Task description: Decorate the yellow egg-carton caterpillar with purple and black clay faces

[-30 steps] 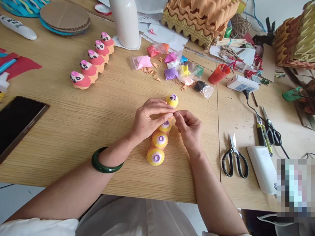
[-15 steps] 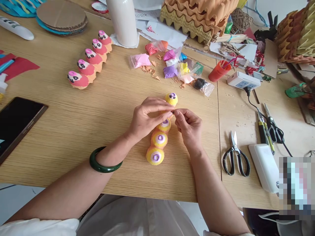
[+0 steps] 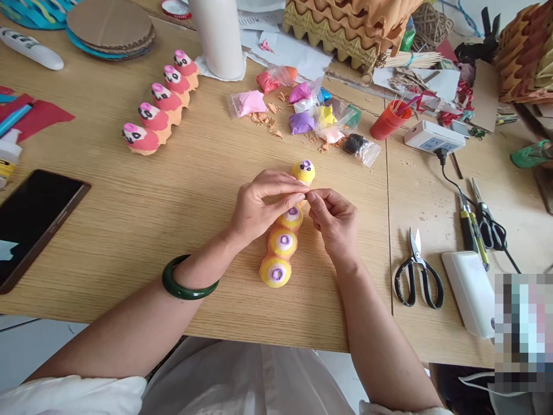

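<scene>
My left hand (image 3: 259,204) and my right hand (image 3: 333,219) meet fingertip to fingertip above a yellow egg-carton strip (image 3: 283,242). Thumb and forefinger of each hand are pinched together at the meeting point. Whatever they hold is too small to make out. Each yellow bump of the strip carries a white patch with a purple ring. The farthest bump also has two black eye spots; the hands partly cover the bump behind the nearer ones. A similar red egg-carton strip (image 3: 162,104), with black eyes and pink rings, stands at the back left.
Small bags of coloured clay (image 3: 302,121) lie beyond the hands, a black clay bag (image 3: 356,144) nearest. Scissors (image 3: 418,271), a white power bank (image 3: 466,294) and a power strip (image 3: 434,137) are at right. A phone (image 3: 38,222) lies left. Egg trays (image 3: 341,34) stand behind.
The whole view has shifted slightly, so things sit a little farther right. Both hands keep nearly the same pinch; a dark speck between the fingertips earlier is now barely visible.
</scene>
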`<act>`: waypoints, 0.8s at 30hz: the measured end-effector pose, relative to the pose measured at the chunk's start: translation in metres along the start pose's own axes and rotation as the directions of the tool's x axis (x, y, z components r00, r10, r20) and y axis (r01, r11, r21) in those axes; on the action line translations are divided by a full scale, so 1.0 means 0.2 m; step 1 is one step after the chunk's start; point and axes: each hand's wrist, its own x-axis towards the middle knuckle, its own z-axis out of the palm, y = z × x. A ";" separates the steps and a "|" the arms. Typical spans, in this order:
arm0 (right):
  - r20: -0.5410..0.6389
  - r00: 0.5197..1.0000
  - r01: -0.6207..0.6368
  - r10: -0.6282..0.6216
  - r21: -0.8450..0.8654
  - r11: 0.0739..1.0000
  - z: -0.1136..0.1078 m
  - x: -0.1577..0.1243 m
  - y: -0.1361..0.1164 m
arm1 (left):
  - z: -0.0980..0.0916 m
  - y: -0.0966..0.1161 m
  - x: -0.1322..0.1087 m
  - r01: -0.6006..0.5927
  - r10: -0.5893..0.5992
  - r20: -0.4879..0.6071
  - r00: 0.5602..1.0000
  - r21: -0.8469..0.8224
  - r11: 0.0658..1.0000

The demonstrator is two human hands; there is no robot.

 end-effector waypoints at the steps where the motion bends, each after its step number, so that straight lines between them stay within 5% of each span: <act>1: 0.000 1.000 0.005 -0.005 0.006 1.000 0.00 0.00 0.00 | 0.00 0.01 0.00 0.015 -0.015 -0.008 1.000 -0.005 1.000; 6: -0.027 1.000 -0.001 0.001 -0.010 1.000 0.00 0.00 0.00 | 0.00 0.03 -0.01 0.139 -0.140 -0.050 0.989 -0.021 0.990; 17: -0.002 1.000 -0.012 0.012 0.006 1.000 0.01 0.00 0.00 | 0.01 -0.01 -0.01 0.014 -0.014 -0.017 1.000 0.011 1.000; 24: 0.014 1.000 -0.016 0.016 -0.003 1.000 0.01 0.00 0.01 | 0.01 0.00 -0.01 0.097 -0.097 -0.015 0.995 -0.005 0.995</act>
